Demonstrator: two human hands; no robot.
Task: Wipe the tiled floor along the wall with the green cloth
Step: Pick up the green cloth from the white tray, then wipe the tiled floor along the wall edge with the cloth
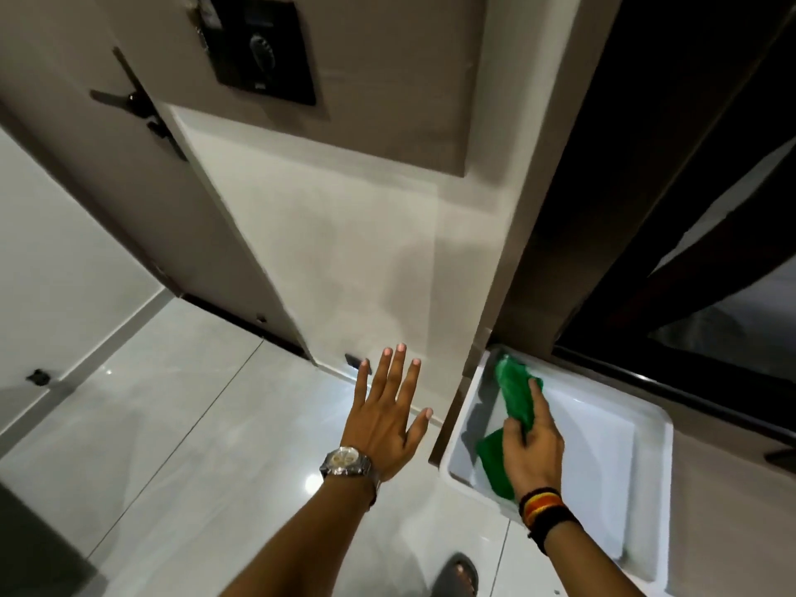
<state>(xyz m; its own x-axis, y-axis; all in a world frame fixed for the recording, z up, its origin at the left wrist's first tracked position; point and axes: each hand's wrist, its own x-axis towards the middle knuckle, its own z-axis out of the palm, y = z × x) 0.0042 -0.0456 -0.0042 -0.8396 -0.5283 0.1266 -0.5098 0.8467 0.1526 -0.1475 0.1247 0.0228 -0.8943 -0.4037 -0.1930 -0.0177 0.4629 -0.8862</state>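
My right hand (533,450) presses the green cloth (514,396) down on the pale tiled floor (603,450) in a recessed strip at the foot of the wall, beside a dark door frame. The cloth stretches from under my palm toward the far corner of the recess, with a fold showing near my wrist. My left hand (387,413), wearing a silver watch, hovers with fingers spread in front of the white wall (344,260), holding nothing. Glossy floor tiles (194,424) extend to the left.
A dark door frame (646,209) and glass panel rise at the right. A black switch panel (262,45) is mounted high on the wall. A door with dark handle (138,101) stands at the left. My sandalled foot (458,575) is at the bottom.
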